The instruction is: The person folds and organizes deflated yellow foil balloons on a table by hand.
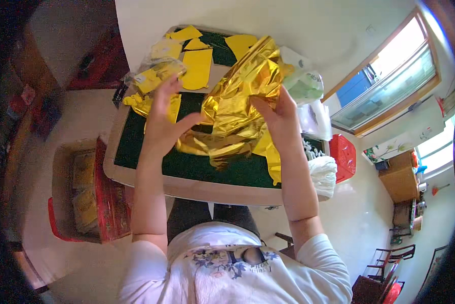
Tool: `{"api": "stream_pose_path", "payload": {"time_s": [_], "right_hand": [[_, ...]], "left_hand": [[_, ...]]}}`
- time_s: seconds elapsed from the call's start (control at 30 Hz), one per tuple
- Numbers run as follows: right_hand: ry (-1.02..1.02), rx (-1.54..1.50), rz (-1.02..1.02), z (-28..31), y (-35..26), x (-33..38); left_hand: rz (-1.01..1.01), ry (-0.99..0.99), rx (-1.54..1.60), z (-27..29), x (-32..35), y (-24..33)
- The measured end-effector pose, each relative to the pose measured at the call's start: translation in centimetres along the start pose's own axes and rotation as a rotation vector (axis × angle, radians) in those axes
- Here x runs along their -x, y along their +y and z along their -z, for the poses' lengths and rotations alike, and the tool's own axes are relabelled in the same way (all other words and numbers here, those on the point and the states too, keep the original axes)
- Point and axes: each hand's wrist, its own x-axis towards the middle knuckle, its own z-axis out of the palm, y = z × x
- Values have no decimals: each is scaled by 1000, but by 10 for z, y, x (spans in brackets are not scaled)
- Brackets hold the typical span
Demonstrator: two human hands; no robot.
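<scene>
Gold foil (242, 91): being held up, crumpled and shiny, over the middle of the table (222, 194), blurring along the lower edge above the dark green mat (131, 147). Gripping the foil's right side with the right hand (283, 121), pressing the thumb against the near face and hiding part of the fingers behind. Opening the left hand (160, 126) wide at the foil's left, holding the fingers apart and pointing the thumb at the edge; cannot tell whether touching it.

Seeing a yellow strip (274, 167) lying just left of the right forearm; cannot tell whether joining the foil. At the far left of the table, seeing flat yellow panels (197, 68) lying beside a rumpled gold bundle (140, 104). Along the right side, seeing a clear bag (307, 85) standing far and a white bag (322, 175) sitting at the near corner, with a red basket (343, 159) just beyond. Low on the left, beside the table, seeing an open box (63, 167) holding yellow packages (85, 205).
</scene>
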Motion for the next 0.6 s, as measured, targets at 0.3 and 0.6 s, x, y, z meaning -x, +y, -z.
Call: {"api": "stream_pose_path", "payload": {"time_s": [0.3,0.6], "right_hand": [[99,-355,-224,16,20,-9],[-577,859,189,-12,28,27]], "left_hand": [[698,-515,360,-8,38,-17],[560,-480,163,5,39,-6]]}}
